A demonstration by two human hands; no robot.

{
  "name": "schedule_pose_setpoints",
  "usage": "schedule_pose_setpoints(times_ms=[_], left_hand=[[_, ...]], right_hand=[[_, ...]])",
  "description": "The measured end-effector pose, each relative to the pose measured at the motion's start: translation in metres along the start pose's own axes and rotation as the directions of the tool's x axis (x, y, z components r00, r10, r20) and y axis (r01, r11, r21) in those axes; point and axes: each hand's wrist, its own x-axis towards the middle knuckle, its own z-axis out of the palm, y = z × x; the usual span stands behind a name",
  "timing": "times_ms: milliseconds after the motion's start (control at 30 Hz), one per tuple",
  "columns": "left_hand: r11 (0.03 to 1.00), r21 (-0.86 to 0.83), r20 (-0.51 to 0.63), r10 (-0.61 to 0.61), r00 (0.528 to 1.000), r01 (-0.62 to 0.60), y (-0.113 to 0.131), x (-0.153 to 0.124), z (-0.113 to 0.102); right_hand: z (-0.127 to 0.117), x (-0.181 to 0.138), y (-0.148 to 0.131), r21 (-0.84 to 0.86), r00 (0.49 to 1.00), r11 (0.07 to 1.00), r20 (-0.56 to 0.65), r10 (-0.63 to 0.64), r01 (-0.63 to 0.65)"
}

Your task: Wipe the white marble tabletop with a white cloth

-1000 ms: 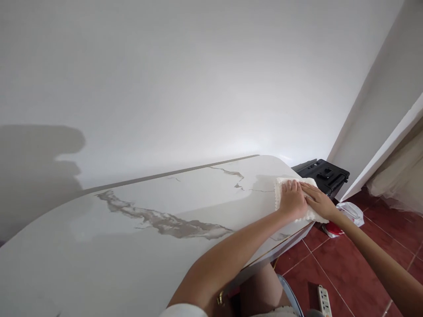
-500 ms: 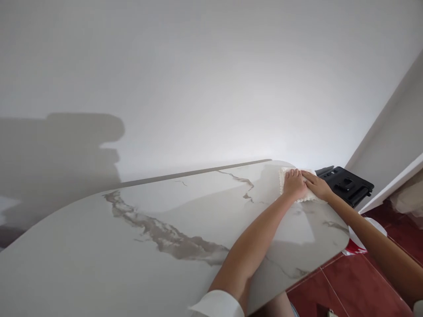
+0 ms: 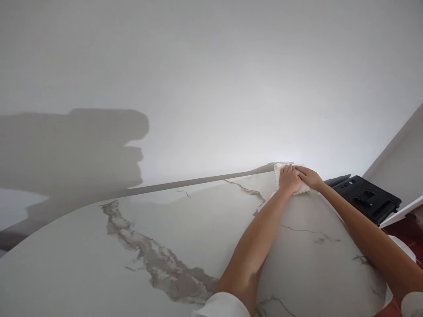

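Observation:
A white cloth [image 3: 276, 172] lies at the far right corner of a white marble-patterned table [image 3: 165, 220], close to the wall. My left hand [image 3: 289, 179] lies on the cloth with its fingers flat and together, pressing down. Beside it, my right hand [image 3: 309, 177] also rests flat on the cloth, its fingers stretched toward the left hand. Most of the cloth is hidden under the two hands; only its scalloped left edge and a bit below the hands show.
A plain white wall [image 3: 211, 79] rises right behind the table and carries a dark shadow at the left. A black case [image 3: 366, 198] sits on the floor past the table's right end. Red floor tiles [image 3: 411, 231] show at the far right.
Both hands have slid the cloth away from me, from the table's near right edge to its far corner by the wall. The view has shifted forward over the table.

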Motion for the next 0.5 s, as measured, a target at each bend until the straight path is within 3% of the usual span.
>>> schedule_pose_setpoints(times_ms=[167, 333, 500], left_hand=[[0.998, 0.055, -0.063, 0.037, 0.997, -0.033, -0.047, -0.019, -0.023], [0.988, 0.139, -0.122, 0.087, 0.989, -0.070, -0.113, -0.060, -0.056], [0.977, 0.208, -0.136, 0.075, 0.988, -0.046, -0.181, -0.113, -0.101]], right_hand=[[0.018, 0.011, -0.048, -0.011, 0.998, 0.999, 0.037, -0.049, 0.050], [0.036, 0.020, -0.116, 0.013, 0.972, 0.984, 0.154, -0.176, 0.177], [0.069, 0.028, -0.201, 0.046, 0.936, 0.941, 0.097, -0.337, 0.334]])
